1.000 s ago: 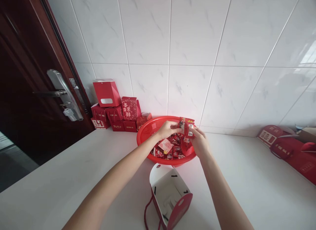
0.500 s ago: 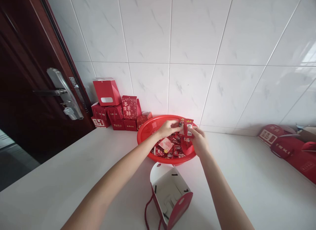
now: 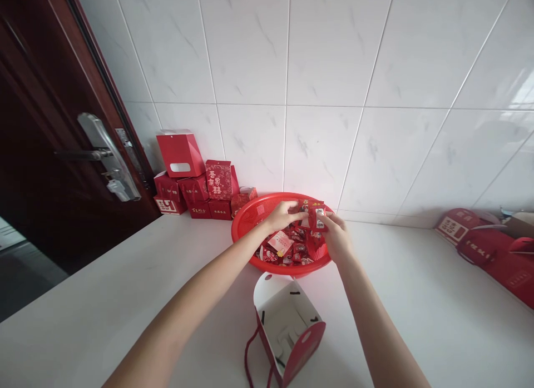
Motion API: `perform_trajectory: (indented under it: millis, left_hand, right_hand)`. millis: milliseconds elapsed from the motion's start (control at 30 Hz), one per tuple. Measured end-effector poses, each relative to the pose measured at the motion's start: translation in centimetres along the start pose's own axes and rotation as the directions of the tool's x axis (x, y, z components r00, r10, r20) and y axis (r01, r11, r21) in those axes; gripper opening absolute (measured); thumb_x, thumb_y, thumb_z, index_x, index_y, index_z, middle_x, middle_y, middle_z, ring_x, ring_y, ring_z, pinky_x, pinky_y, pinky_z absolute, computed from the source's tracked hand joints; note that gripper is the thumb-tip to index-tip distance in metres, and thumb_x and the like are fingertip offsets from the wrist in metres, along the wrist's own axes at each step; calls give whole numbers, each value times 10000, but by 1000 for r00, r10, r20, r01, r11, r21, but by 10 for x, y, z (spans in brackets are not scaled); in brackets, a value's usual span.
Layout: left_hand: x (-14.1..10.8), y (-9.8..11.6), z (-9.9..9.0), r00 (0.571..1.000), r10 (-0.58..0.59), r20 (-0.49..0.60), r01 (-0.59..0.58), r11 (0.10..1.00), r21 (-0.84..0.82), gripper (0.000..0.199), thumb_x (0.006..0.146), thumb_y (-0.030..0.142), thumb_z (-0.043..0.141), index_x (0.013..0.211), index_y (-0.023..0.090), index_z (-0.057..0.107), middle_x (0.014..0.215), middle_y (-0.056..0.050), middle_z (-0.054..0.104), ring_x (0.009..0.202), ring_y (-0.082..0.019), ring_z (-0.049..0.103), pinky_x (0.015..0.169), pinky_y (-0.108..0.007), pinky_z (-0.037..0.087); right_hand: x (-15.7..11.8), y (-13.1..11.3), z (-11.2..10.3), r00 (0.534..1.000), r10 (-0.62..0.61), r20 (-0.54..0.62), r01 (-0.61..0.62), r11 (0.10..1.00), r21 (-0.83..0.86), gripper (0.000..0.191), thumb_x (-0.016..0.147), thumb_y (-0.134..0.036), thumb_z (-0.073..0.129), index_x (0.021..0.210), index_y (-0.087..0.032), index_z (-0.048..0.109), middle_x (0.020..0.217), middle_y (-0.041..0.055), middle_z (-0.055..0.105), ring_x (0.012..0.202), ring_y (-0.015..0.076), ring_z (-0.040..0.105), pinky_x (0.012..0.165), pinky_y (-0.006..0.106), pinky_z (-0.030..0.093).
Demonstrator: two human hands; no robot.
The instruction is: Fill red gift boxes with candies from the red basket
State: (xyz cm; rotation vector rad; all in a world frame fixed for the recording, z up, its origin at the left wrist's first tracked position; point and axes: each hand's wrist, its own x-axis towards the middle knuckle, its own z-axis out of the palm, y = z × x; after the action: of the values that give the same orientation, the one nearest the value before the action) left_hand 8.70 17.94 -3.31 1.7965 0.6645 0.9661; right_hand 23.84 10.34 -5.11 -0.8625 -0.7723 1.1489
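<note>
Over the right side of a red plastic basket [image 3: 242, 224], both my hands have hold of small red wrapped packets. My right hand [image 3: 339, 238] pinches a red packet [image 3: 319, 224] with a white label and dark characters. My left hand [image 3: 283, 217] is closed at the thumb and fingertips on red wrapping just left of that packet; whether it is a separate packet I cannot tell. Below them lie several red candy wrappers and a pink card [image 3: 280, 243]. In front of the basket stands an open red gift box [image 3: 287, 321], white inside, its dark red cord hanging at the left.
Red gift boxes [image 3: 196, 190] are stacked by the tiled wall [image 3: 325, 54] at the left, near a dark door [image 3: 45, 127] with a metal handle. More red boxes and bags [image 3: 488, 243] sit at the right on the white countertop [image 3: 400, 299].
The labelled packet has shifted slightly and turned a little in my fingers. My hands stay over the basket, and the box has not moved.
</note>
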Motion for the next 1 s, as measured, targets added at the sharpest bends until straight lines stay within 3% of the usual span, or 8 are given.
perform_trajectory:
  millis: [300, 600, 800, 1000]
  left_hand:
    - [1, -7, -4, 998, 50, -22, -49, 997, 62, 348, 758, 442, 786, 716, 164, 582, 771, 8, 616, 778, -169, 574, 771, -321, 440]
    - [7, -18, -6, 998, 47, -49, -44, 998, 52, 398, 691, 492, 840, 803, 143, 685, 845, -41, 696, 877, -233, 629, 862, -380, 471]
    - [7, -22, -8, 997, 38, -61, -35, 998, 43, 407, 692, 459, 861, 902, 132, 740, 911, -87, 740, 980, -275, 650, 928, -422, 486]
    - [5, -17, -6, 998, 39, -48, -37, 999, 31, 398, 690, 447, 862, 882, 125, 729, 946, -90, 747, 968, -266, 662, 894, -401, 503]
  right_hand:
    - [-2, -2, 2, 998, -5, -55, 6, 1000, 16, 276, 571, -373, 863, 744, -203, 730, 729, 32, 755, 656, 209, 698, 586, 301, 528]
    - [1, 1, 0, 998, -26, -53, 27, 1000, 15, 296, 555, -387, 876, 718, -203, 711, 727, 13, 736, 638, 175, 670, 549, 273, 503]
    - [3, 3, -1, 998, -31, -47, 31, 1000, 1, 326, 553, -426, 875, 747, -217, 718, 731, 18, 738, 653, 206, 679, 556, 303, 508]
    - [2, 2, -1, 998, -38, -45, 38, 999, -12, 318, 555, -435, 875, 730, -220, 720, 740, 23, 745, 671, 210, 684, 600, 320, 530]
